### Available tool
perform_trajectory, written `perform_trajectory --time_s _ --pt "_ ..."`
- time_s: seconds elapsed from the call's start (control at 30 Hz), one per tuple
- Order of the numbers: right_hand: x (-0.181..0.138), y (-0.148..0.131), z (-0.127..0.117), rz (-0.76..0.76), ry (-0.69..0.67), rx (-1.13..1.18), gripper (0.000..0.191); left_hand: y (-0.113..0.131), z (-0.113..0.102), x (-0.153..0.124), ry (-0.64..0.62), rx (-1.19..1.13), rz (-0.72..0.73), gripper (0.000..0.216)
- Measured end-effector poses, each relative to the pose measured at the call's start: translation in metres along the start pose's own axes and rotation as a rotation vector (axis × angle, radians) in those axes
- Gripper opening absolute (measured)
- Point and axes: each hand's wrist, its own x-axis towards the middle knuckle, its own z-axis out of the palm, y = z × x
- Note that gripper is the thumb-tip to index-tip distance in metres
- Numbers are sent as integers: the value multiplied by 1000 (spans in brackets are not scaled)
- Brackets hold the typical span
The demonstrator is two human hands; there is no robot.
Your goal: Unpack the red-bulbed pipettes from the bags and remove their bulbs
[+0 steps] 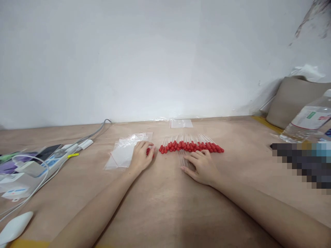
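A long row of droppers (191, 147) lies on the table, their red bulbs towards me and thin clear stems pointing at the wall. My left hand (141, 155) curls its fingers and thumb around a few red bulbs (148, 151), left of the row; their stems are hidden. Just in front of the row, my right hand (203, 166) rests with fingers apart beside several thin clear tubes (182, 159), its fingertips touching or nearly touching them. Clear zip bags (120, 153) lie in a loose pile under and left of my left hand.
Another small bag (181, 123) lies by the wall. To the left are a power strip (55, 162) with plugs and cables, and a white mouse-like object (16, 227). On the right stand a plastic bottle (306, 119) and a grey-brown container (292, 100), near a blurred-out patch.
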Motion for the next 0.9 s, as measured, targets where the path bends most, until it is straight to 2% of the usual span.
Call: perform_trajectory --time_s 0.17,0.27,0.43,0.9 --pt "2 -3 -1 -85 -104 89 53 27 8 -5 -78 42 98 21" --pt "3 -4 1 -148 -244 169 59 28 11 -5 -127 77 118 26" --pt "2 -9 4 -103 -402 268 62 22 14 -4 -196 75 96 28" --pt "1 -23 15 -55 -316 234 67 23 17 -2 -199 27 -16 25"
